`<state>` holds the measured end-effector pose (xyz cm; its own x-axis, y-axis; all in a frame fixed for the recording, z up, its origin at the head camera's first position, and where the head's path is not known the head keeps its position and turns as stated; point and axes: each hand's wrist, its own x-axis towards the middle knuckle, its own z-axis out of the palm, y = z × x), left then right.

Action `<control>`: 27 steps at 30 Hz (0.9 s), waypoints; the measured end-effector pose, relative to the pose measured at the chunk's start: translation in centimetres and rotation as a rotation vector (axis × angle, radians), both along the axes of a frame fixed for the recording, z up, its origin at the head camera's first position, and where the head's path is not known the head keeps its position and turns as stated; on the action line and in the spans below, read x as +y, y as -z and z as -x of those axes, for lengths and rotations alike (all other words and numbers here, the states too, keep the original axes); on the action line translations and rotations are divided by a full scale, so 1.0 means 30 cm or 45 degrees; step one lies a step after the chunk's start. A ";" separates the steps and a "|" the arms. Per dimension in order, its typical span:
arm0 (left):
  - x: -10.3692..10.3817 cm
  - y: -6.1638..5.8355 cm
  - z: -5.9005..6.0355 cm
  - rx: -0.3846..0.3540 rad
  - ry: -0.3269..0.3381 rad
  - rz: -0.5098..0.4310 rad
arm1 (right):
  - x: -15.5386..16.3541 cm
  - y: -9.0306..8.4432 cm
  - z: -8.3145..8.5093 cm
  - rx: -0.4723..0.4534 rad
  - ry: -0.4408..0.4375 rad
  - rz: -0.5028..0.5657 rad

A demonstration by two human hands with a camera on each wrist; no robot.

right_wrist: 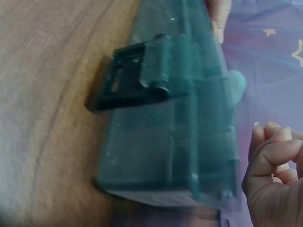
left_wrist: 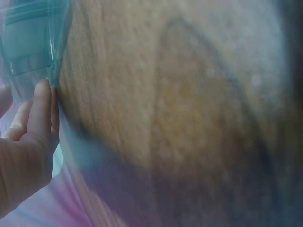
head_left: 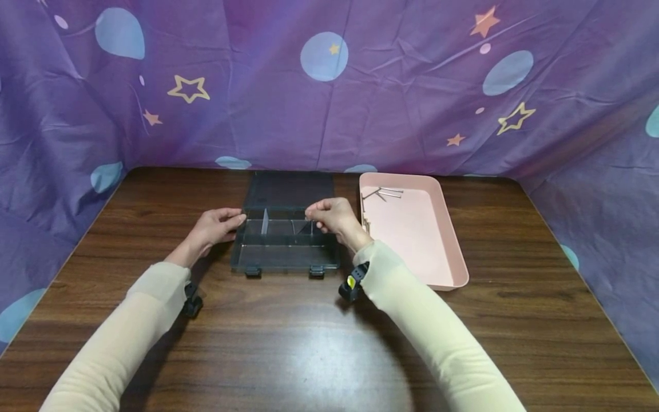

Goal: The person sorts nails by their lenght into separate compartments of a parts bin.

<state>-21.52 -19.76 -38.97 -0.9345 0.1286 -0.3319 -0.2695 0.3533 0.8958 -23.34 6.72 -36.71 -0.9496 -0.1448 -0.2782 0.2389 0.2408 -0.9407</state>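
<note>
In the head view a dark translucent compartment box [head_left: 280, 254] lies with its lid [head_left: 288, 189] laid back behind it. A pale upright divider [head_left: 265, 222] stands in its back row. My left hand [head_left: 215, 230] touches the box's left edge with thumb and fingertips; in the left wrist view its fingers [left_wrist: 40, 109] look fairly straight against the side wall. My right hand [head_left: 334, 218] hovers over the right end of the back row, fingertips drawn together. In the right wrist view these curled fingers [right_wrist: 279, 156] show nothing between them, though a small thing could be hidden.
A pink tray [head_left: 455, 252] stands to the right of the box, partly behind the right wrist. Several thin metal nails [head_left: 391, 192] lie at its back left. Two dark latches [head_left: 316, 272] jut from the box's front. A purple patterned cloth [head_left: 278, 103] hangs behind the wooden table [head_left: 231, 343].
</note>
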 end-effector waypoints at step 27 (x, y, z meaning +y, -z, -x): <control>0.007 0.007 0.004 0.035 -0.035 -0.011 | 0.320 -0.116 0.082 -0.021 0.302 0.308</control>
<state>-21.65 -19.56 -39.17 -0.9464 0.1053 -0.3052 -0.2546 0.3380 0.9060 -25.81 16.31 -33.24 -0.9603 0.0159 -0.2785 0.2773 -0.0534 -0.9593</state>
